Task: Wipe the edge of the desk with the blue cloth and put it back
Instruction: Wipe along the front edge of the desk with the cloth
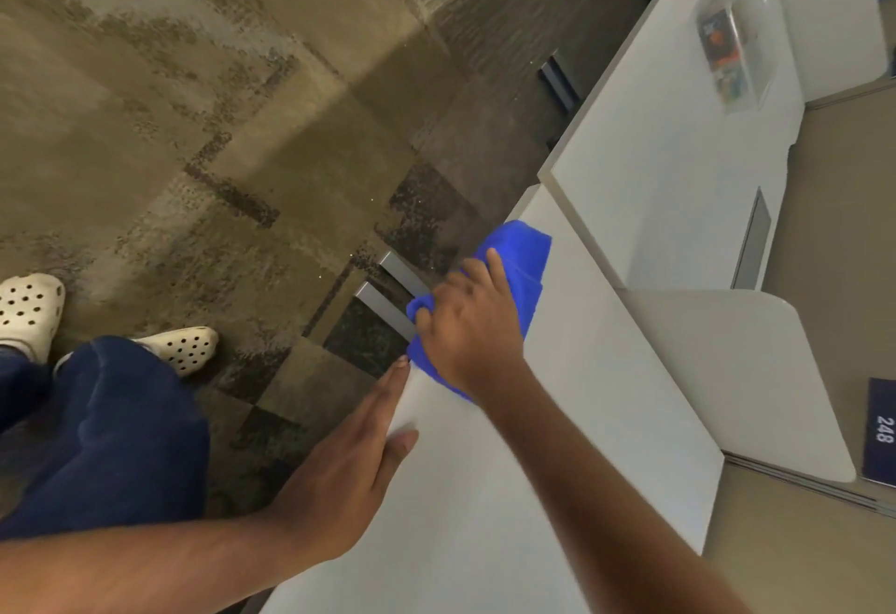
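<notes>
left hand [349, 463] is lying flat, fingers spread, along desk [606, 371] edge; right hand [468, 327] is clutching blue cloth [521, 254], pressing it over that edge.

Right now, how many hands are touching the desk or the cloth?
2. The right hand presses the blue cloth on the desk's edge. The left hand rests flat along the same edge, just behind the cloth.
</notes>
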A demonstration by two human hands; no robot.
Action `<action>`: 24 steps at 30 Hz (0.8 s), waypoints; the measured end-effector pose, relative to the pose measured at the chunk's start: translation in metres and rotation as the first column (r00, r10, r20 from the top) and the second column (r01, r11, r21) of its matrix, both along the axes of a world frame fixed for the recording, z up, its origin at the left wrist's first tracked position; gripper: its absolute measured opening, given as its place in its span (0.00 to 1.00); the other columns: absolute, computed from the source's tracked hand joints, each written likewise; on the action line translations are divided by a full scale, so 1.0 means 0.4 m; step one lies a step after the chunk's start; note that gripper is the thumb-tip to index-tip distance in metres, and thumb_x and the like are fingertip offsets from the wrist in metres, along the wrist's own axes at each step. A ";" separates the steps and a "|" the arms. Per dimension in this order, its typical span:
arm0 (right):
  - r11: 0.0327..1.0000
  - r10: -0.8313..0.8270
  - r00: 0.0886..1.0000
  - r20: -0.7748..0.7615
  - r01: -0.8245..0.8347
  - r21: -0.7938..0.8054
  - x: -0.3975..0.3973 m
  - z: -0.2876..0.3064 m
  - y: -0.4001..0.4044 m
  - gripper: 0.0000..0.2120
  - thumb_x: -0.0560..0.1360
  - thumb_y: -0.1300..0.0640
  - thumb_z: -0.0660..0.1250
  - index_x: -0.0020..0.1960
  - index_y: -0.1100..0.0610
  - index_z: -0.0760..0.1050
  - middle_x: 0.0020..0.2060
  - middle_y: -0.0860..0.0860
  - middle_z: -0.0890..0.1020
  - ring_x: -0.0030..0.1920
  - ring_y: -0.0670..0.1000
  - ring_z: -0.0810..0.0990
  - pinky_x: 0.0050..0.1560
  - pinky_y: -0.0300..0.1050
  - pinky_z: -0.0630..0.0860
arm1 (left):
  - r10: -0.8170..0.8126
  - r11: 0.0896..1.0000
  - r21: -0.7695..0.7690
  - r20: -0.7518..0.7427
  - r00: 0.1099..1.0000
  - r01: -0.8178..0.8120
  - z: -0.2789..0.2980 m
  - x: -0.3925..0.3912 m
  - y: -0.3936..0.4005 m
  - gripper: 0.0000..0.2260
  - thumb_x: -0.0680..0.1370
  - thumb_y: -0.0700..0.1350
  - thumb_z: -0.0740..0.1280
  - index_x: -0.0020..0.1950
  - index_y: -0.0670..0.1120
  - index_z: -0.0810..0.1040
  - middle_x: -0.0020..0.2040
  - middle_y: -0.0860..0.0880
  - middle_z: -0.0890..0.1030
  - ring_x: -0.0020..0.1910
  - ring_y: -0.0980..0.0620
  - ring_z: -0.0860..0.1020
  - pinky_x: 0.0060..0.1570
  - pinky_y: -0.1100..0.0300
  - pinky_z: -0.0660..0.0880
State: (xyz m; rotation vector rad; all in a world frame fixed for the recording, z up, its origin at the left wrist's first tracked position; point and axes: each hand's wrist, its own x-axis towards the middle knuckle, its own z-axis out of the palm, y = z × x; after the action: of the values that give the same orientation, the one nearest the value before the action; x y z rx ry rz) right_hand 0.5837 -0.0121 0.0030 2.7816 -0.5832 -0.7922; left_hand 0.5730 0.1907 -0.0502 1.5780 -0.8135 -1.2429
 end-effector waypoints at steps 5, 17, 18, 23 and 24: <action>0.995 0.077 0.987 0.144 -0.086 0.057 0.064 -0.002 -0.220 0.22 0.77 0.44 0.49 0.34 0.57 0.70 0.33 0.57 0.80 0.41 0.56 0.73 0.65 0.58 0.70 | -0.010 1.000 -0.018 0.007 1.000 0.010 0.000 -0.003 0.004 0.29 0.85 0.64 0.49 0.78 0.75 0.32 0.76 0.80 0.35 0.72 0.83 0.39 0.69 0.80 0.41; 0.982 -0.171 0.894 0.414 0.122 0.141 0.067 -0.029 -0.310 0.21 0.76 0.47 0.54 0.42 0.60 0.78 0.42 0.56 0.83 0.52 0.58 0.79 0.77 0.58 0.63 | -0.088 0.970 -0.091 0.734 0.673 0.226 -0.015 -0.006 0.003 0.36 0.80 0.39 0.70 0.86 0.42 0.58 0.88 0.42 0.52 0.87 0.41 0.46 0.84 0.49 0.38; 0.979 -0.173 0.886 0.430 0.108 0.171 0.046 -0.029 -0.283 0.20 0.76 0.48 0.55 0.44 0.60 0.80 0.44 0.55 0.83 0.53 0.57 0.79 0.81 0.57 0.58 | -0.073 0.969 -0.099 0.761 0.644 0.227 -0.014 -0.008 0.001 0.33 0.83 0.43 0.66 0.85 0.41 0.58 0.88 0.42 0.52 0.87 0.41 0.46 0.84 0.48 0.40; 0.959 0.008 0.872 0.490 -0.146 0.245 -0.068 -0.062 -0.158 0.14 0.77 0.49 0.59 0.48 0.56 0.80 0.46 0.51 0.83 0.53 0.52 0.78 0.81 0.53 0.55 | -0.110 0.965 -0.061 0.787 0.608 0.254 -0.004 -0.010 -0.004 0.29 0.86 0.49 0.57 0.84 0.38 0.59 0.87 0.39 0.55 0.87 0.40 0.51 0.84 0.43 0.55; 0.942 0.046 0.856 0.515 -0.208 0.263 -0.074 -0.062 -0.170 0.14 0.78 0.48 0.59 0.49 0.55 0.79 0.46 0.51 0.83 0.52 0.52 0.78 0.80 0.53 0.57 | -0.106 0.967 -0.063 0.783 0.613 0.248 -0.003 -0.012 -0.005 0.29 0.85 0.49 0.58 0.84 0.37 0.59 0.87 0.39 0.55 0.87 0.40 0.51 0.84 0.44 0.54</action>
State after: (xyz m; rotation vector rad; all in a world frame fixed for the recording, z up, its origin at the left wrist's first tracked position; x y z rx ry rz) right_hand 0.5541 -0.0801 -0.0217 3.2997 -0.3576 -0.1156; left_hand 0.5683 0.1888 -0.0513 1.9335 -1.6165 -0.5264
